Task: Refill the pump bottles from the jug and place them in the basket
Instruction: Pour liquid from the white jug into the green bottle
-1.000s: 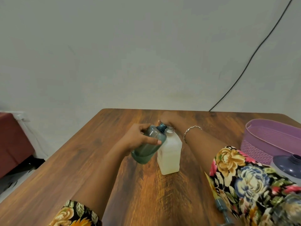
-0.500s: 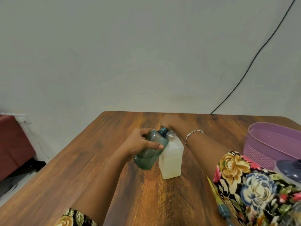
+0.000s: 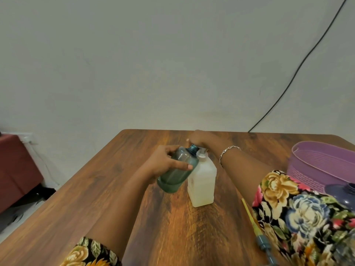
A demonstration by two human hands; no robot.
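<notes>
With left hand (image 3: 165, 164), grips teal bottle (image 3: 172, 181), tilted, open neck just beside cap of white square bottle (image 3: 202, 181) standing on table (image 3: 115, 198). Holds right hand (image 3: 201, 138) just behind that cap; cannot tell its grip, fingers mostly hidden. Shows purple basket (image 3: 315, 166) well right of white square bottle, loose pump (image 3: 262, 243) nearer, also right.

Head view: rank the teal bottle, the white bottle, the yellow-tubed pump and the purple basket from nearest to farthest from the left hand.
1. teal bottle: gripped in the left hand itself, tilted.
2. white bottle: right beside the teal one, on its right.
3. yellow-tubed pump: lying on the table, near right.
4. purple basket: at the table's far right.
</notes>
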